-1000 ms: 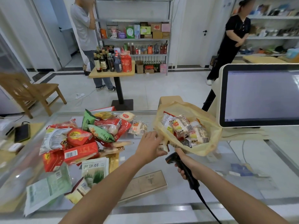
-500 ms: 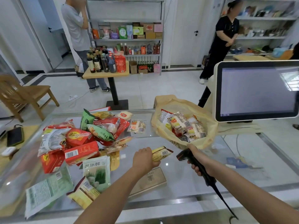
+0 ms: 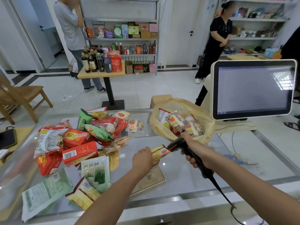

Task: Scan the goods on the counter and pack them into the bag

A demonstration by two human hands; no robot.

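My left hand (image 3: 143, 158) grips a small yellow snack packet (image 3: 159, 152) above the glass counter (image 3: 178, 179). My right hand (image 3: 197, 151) holds a black corded barcode scanner (image 3: 176, 144) aimed at the packet, and a red laser line lies across its barcode. Just behind the scanner stands an open tan plastic bag (image 3: 203, 117) with several wrapped snacks (image 3: 180, 122) inside. A heap of snack packs and red boxes (image 3: 76, 143) covers the left half of the counter.
A white checkout screen (image 3: 253, 88) stands at the right. A flat wooden board (image 3: 150, 181) lies under my left forearm. A black phone (image 3: 7, 138) rests at the far left. Two people stand by the shelves beyond, near a small table of bottles (image 3: 100, 62) and a wooden chair (image 3: 21, 98).
My left hand took a yellow packet from near the bag and drew it back toward me. The scanner rose and swung onto it, and its red line now lights the barcode.
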